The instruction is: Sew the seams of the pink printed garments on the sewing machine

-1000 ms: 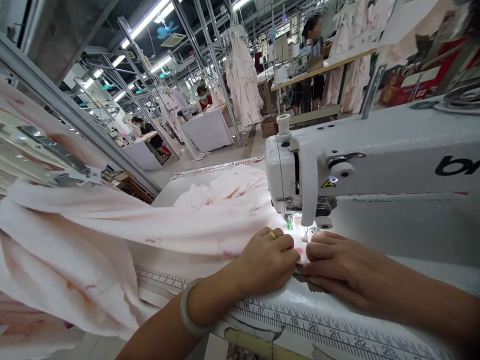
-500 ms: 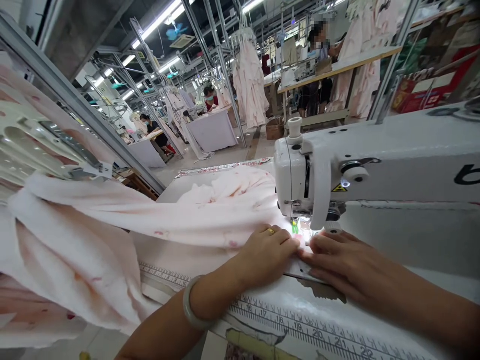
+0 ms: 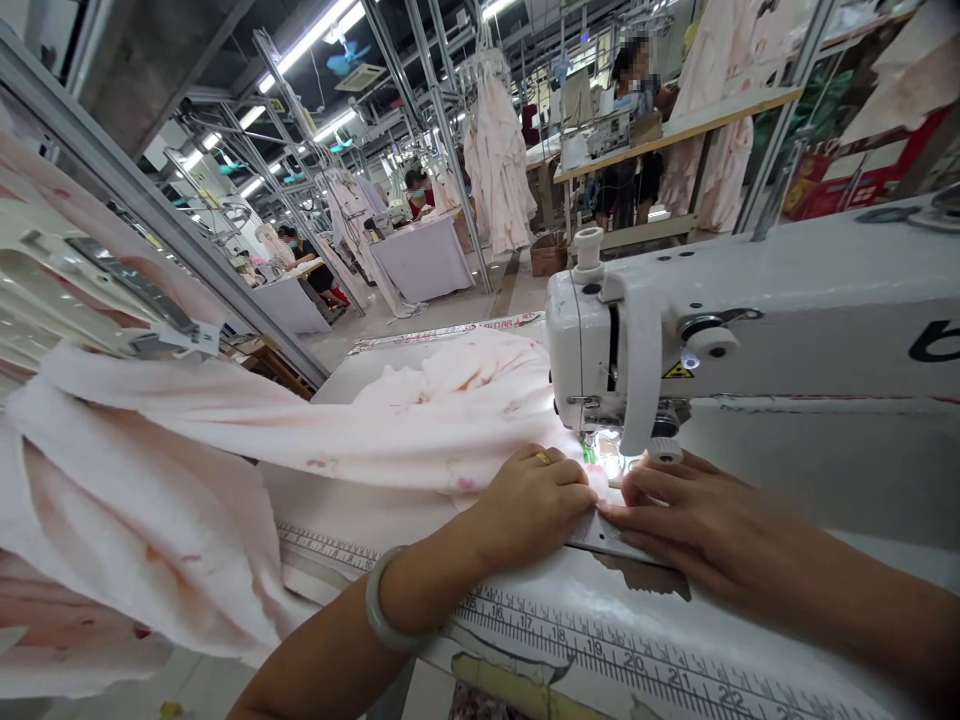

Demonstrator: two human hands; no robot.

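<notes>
A white sewing machine [image 3: 720, 320] stands on the table, its needle area lit. Pale pink fabric [image 3: 315, 430] with faint red marks runs from the left across the table to the presser foot [image 3: 600, 455]. My left hand [image 3: 536, 505], wearing a gold ring and a pale bangle, lies curled on the fabric edge just in front of the foot and presses it down. My right hand [image 3: 675, 510] lies beside it on the right, fingers flat and together on the same edge. The fingertips of both hands nearly touch.
A printed ruler strip [image 3: 622, 650] runs along the table's front edge. A metal rack [image 3: 150, 230] rises at the left. Behind, other people sit at tables [image 3: 424, 260], and pink garments [image 3: 499, 160] hang from frames.
Both hands have slid a little away from me toward the presser foot with the fabric edge. The view has shifted slightly.
</notes>
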